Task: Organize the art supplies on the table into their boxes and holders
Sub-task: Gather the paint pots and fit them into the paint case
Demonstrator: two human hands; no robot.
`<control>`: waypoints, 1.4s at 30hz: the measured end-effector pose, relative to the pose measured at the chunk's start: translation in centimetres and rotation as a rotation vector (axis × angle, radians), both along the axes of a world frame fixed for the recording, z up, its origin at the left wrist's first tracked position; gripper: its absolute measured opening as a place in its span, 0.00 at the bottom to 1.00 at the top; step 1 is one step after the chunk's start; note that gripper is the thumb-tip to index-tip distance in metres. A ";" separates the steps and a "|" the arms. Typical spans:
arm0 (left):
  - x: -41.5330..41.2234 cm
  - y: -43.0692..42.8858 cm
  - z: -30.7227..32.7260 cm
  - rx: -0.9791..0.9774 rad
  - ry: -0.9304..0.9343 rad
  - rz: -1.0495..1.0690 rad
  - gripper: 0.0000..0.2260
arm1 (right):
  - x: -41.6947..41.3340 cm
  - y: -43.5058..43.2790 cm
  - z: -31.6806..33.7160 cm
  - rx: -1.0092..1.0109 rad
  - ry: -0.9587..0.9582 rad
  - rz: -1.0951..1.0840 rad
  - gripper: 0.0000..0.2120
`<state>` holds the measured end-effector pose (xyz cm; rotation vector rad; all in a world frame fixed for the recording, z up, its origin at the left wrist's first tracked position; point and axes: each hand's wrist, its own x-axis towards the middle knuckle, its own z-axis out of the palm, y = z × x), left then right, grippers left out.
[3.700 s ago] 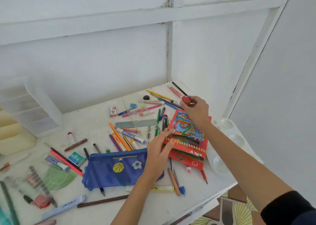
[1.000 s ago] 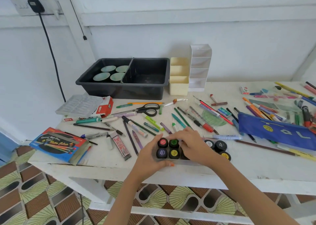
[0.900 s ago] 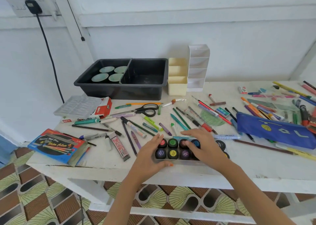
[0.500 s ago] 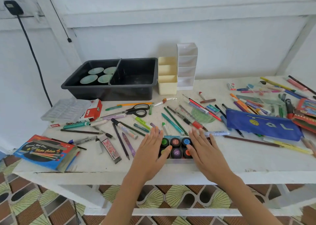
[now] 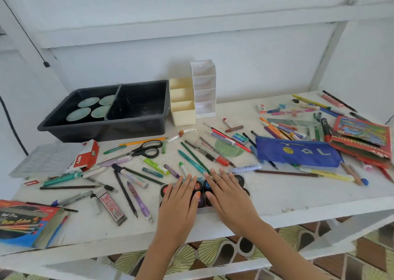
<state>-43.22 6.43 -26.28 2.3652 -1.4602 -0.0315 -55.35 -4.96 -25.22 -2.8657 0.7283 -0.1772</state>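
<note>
Just past the fingertips of both hands lies a fan of loose sticks. A teal pen [image 5: 191, 161] and a green pencil [image 5: 195, 157] slant away to the upper left, their near ends almost touching the fingers. To the outside of the left hand [image 5: 181, 201] a purple pen [image 5: 138, 201] and a black pencil [image 5: 125, 194] lie close by. Further out on that side are scissors [image 5: 147, 149] and a black tray [image 5: 102, 128]. To the outside of the right hand [image 5: 228, 196] a brown pencil [image 5: 285, 173] lies crosswise, with a blue pencil case [image 5: 296, 154] beyond it. A cream holder [image 5: 183, 109] and a white holder [image 5: 202, 88] stand well beyond the fingers.

Both hands lie palm down, fingers straight and a little spread, pressing on the set of paint pots [image 5: 199, 187]. The set sits at the table's [image 5: 298, 196] near edge, mostly covered, seemingly in a clear tray. Its long axis runs left to right along that edge, with the lids facing up.
</note>
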 end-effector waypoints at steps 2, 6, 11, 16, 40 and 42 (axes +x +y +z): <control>0.0 -0.6 0.4 -0.097 0.100 0.035 0.33 | -0.1 -0.4 0.6 0.121 -0.180 0.025 0.24; -0.9 -4.1 1.8 -0.300 0.234 0.060 0.25 | -1.7 -2.3 2.5 0.310 -0.464 -0.064 0.19; -1.9 -10.7 4.0 -0.386 0.399 0.020 0.13 | -4.5 -7.9 3.2 0.329 -0.557 -0.204 0.16; -1.6 -20.6 5.3 -0.387 0.558 -0.050 0.13 | -8.0 -15.6 3.3 0.350 -0.654 -0.479 0.13; 0.3 -52.6 3.1 0.056 0.604 -0.219 0.20 | -9.5 -32.9 0.3 -0.112 -0.197 -0.819 0.33; 0.2 -53.4 3.0 0.015 0.692 -0.200 0.19 | -9.6 -33.1 0.3 -0.129 -0.215 -0.810 0.33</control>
